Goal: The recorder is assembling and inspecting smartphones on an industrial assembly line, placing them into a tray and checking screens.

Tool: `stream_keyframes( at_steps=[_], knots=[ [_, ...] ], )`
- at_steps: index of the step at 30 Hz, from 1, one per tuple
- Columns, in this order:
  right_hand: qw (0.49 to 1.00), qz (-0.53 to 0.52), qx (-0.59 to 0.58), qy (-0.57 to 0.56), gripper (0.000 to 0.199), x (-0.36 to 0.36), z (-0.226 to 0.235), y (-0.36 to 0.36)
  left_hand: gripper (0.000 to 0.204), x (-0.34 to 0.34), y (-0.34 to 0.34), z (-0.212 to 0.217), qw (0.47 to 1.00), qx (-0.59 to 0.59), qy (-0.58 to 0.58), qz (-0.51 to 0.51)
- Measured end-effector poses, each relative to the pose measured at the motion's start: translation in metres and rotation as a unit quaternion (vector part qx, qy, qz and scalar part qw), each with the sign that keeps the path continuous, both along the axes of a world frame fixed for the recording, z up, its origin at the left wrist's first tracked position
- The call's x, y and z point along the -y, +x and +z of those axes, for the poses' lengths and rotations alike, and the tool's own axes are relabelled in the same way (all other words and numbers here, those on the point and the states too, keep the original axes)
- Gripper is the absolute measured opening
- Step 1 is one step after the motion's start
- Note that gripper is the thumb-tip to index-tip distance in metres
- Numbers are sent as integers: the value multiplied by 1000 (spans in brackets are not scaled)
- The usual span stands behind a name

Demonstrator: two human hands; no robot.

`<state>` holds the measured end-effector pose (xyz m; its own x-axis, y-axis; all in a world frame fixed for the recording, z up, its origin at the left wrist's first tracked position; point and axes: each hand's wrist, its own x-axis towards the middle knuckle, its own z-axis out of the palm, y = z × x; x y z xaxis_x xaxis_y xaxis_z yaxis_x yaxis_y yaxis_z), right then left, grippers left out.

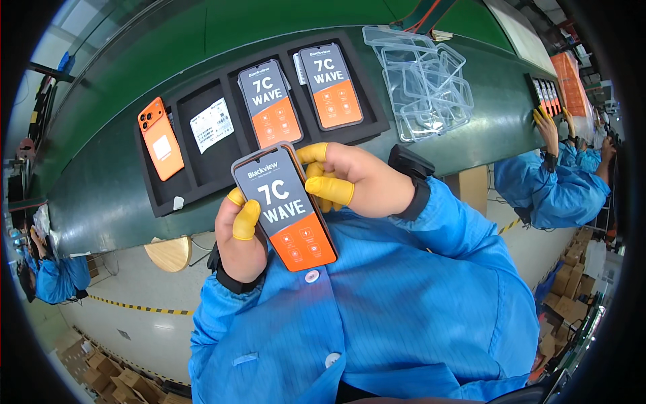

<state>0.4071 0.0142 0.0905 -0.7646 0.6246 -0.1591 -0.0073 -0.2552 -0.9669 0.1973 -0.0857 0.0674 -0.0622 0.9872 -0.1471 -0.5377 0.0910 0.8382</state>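
Between my hands is a smartphone (286, 202), its printed grey and orange front facing up. My left hand (243, 225) grips its left edge, with yellow finger cots on the thumb and a finger. At the upper right edge, my right hand (336, 176) holds it with yellow-capped fingers closed. Beyond lies a black compartment tray (205, 178). Two phones of the same look, a middle phone (269, 101) and a right phone (330, 87), lie face up in it. An orange phone (161, 140) lies back up in the left compartment. A white label sheet (212, 126) sits in the compartment beside it.
Clear plastic trays (427, 87) are piled right of the black tray on the green bench (101, 195). A co-worker in blue (548, 185) works farther right by another tray of phones (546, 94). Another person (60, 276) is at far left. A round wooden stool (168, 254) stands below the bench edge.
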Motion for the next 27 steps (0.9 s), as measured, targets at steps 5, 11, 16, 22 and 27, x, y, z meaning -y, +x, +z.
stream_keyframes(
  at_steps=[5,11,16,22,27],
  knots=[
    [999,22,2,-45,29,0,17,-2,34,-2,2,0,999,-17,25,-14],
    [999,-29,-36,-22,18,13,6,-8,37,11,-2,0,998,-52,37,-13],
    [999,-17,-26,11,18,11,6,-10,36,17,-5,-4,995,-84,59,-9],
    [992,-48,-44,104,32,9,2,-22,32,16,-3,6,993,-85,76,-29],
    [993,-41,-74,84,26,6,18,-32,34,17,-4,8,991,-89,97,-26]
  ],
)
